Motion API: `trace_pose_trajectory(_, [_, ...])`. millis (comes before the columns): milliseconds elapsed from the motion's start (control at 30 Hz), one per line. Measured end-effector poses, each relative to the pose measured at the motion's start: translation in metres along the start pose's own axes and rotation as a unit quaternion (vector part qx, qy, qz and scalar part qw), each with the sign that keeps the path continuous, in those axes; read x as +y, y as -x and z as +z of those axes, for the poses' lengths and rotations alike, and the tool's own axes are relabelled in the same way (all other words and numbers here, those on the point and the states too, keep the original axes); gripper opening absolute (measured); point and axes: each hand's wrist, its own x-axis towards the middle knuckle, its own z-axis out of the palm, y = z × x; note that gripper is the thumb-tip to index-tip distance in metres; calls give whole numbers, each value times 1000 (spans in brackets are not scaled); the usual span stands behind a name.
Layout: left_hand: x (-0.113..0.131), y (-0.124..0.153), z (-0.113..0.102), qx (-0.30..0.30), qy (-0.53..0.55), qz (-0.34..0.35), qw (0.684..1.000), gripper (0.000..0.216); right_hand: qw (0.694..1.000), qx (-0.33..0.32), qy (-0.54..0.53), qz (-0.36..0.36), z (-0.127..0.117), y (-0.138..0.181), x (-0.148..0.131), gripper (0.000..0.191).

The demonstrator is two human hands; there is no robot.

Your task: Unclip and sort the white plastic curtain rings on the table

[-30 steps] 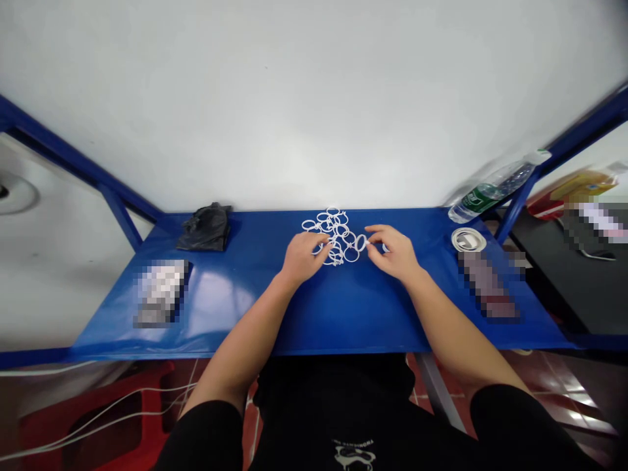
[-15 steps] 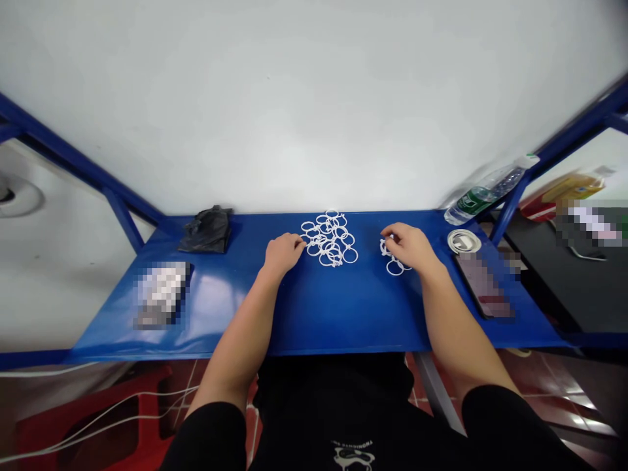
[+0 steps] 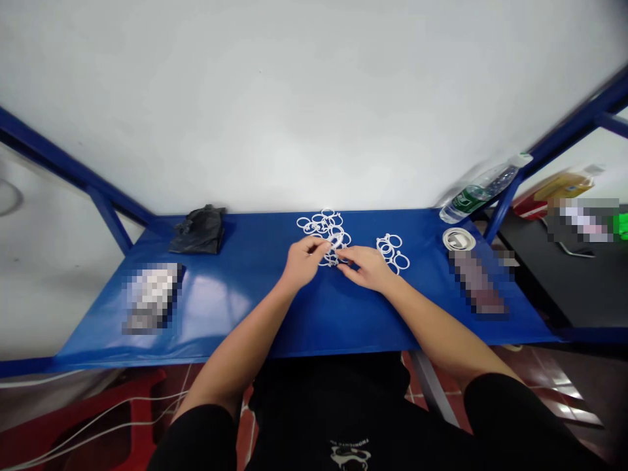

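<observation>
My left hand (image 3: 303,263) is closed on a white ring with a small eyelet, like a curtain ring (image 3: 336,237), held between thumb and forefinger over the pile. Close beside it, my right hand (image 3: 369,267) has thumb and forefinger a little apart, their tips near the ring's lower side. Under and behind the hands lies a loose pile of similar white rings (image 3: 318,224), partly hidden by the fingers. Several more white rings (image 3: 401,261) lie in a smaller group to the right, beyond my right wrist.
Everything lies on a blue table (image 3: 314,327) against a white wall. A crumpled black bag (image 3: 199,230) and a blurred-out item (image 3: 153,297) are at left. At right are a water bottle (image 3: 473,196), a coiled white cable (image 3: 458,239) and a dark phone-like slab (image 3: 478,281).
My right hand has left the smaller ring group and moved left to meet my left hand. My left hand has moved right and now holds a ring raised from the pile.
</observation>
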Motion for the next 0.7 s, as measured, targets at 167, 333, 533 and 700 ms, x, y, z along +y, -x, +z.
trace_pose_trajectory(167, [4,19,28,-85,57,-15,995,29,998,46,5,-33,-1,0,3,9])
trace_pose_trajectory(333, [-3,20,23,-78,7,50,996,26,999,53,3,-13,-2,3,8,10])
trace_pose_trajectory(533, [-2,18,16,-71,-184,213,957,28,999,48,-17,5,-4,4,8,17])
trace_pose_trajectory(700, [-4,14,10,-91,-268,244,927,28,998,21,-22,55,-5,3,3,23])
